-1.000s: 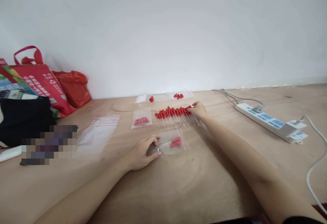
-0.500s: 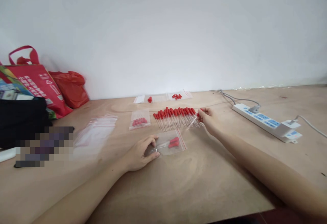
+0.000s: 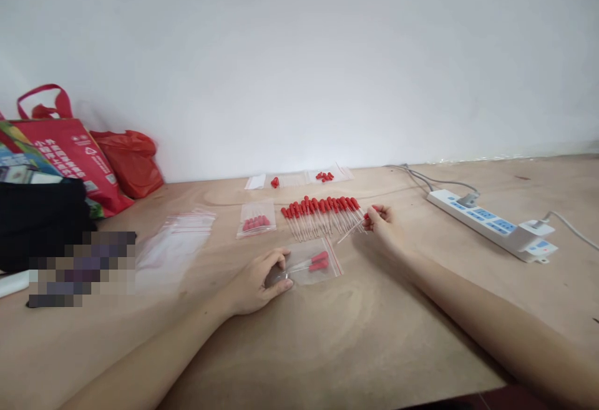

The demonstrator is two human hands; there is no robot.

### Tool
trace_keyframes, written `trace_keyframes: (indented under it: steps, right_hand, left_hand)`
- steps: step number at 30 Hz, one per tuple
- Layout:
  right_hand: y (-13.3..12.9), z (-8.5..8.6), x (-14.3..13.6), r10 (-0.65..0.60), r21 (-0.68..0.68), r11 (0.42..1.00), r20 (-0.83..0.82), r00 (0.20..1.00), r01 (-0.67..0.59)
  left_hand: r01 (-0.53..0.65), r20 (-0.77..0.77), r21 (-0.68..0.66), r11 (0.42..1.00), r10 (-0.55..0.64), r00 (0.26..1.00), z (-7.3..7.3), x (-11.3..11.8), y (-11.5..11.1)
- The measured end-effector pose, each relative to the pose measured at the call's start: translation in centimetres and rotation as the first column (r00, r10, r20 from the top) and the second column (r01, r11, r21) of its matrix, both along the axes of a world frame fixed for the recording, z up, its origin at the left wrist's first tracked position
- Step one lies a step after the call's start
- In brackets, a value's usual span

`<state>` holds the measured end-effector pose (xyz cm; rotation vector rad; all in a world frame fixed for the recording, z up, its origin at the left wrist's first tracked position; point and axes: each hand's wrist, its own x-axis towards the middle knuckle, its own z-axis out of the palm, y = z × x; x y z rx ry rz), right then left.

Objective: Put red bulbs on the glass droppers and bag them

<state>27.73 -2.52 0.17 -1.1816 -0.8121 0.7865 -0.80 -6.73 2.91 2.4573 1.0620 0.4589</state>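
Note:
My left hand (image 3: 264, 280) grips the lower end of a clear zip bag (image 3: 304, 277) between thumb and fingers, against the table. Inside that bag lie red-bulbed droppers (image 3: 319, 261), their tips toward my palm. With thumb and fingers, my right hand (image 3: 381, 223) pinches another dropper (image 3: 349, 233) by its red bulb, the glass tube slanting down to the left. Just left of this hand, a row of droppers (image 3: 318, 207) lies side by side, bulbs facing the wall. A filled zip bag (image 3: 255, 218) with red bulbs showing lies left of the row.
A stack of clear zip bags (image 3: 180, 238) lies to the left. By the wall rest bags holding loose red bulbs (image 3: 324, 176). A white power strip (image 3: 486, 219) with cables stands at the right; a red shopping bag (image 3: 88, 160) and a black bag (image 3: 44, 226) are far left.
My right hand has moved slightly right and toward me, drawing the dropper away from the row's right end. My left hand and its zip bag have stayed put.

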Motion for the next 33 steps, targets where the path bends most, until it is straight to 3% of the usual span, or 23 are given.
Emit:
trace_keyframes:
  steps: [4, 12, 17, 22, 28, 33]
  right_hand:
    - [-0.1, -0.2, 0.0, 0.010, -0.025, 1.000, -0.026, 1.000, -0.011]
    - [-2.2, 0.1, -4.3, 0.246, -0.095, 0.954, -0.305, 0.920, -0.286]
    - [-3.3, 0.5, -4.7, 0.454, -0.171, 0.862, -0.161, 0.877, -0.478]
    - [-3.7, 0.9, -4.8, 0.531, -0.315, 0.803, -0.005, 0.847, -0.505]
    - [-3.9, 1.1, -4.8, 0.665, -0.350, 0.711, 0.052, 0.745, -0.610]
    - [-4.1, 1.3, -4.7, 0.584, -0.370, 0.766, 0.059, 0.810, -0.525]
  left_hand:
    - [-0.007, -0.001, -0.005, 1.000, 0.007, 1.000, 0.0, 0.1, 0.0]
    - [-0.047, 0.010, -0.055, 0.997, 0.048, 0.999, -0.3, -0.2, -0.1]
    - [-0.044, 0.011, -0.034, 0.998, 0.044, 0.999, -0.5, -0.2, 0.0]
    - [-0.036, 0.000, -0.017, 0.999, 0.036, 0.999, -0.6, -0.2, 0.1]
    - [-0.030, -0.009, -0.013, 0.999, 0.030, 0.999, -0.6, -0.2, 0.1]
    - [-0.034, -0.013, -0.012, 0.999, 0.034, 0.999, -0.6, -0.2, 0.0]
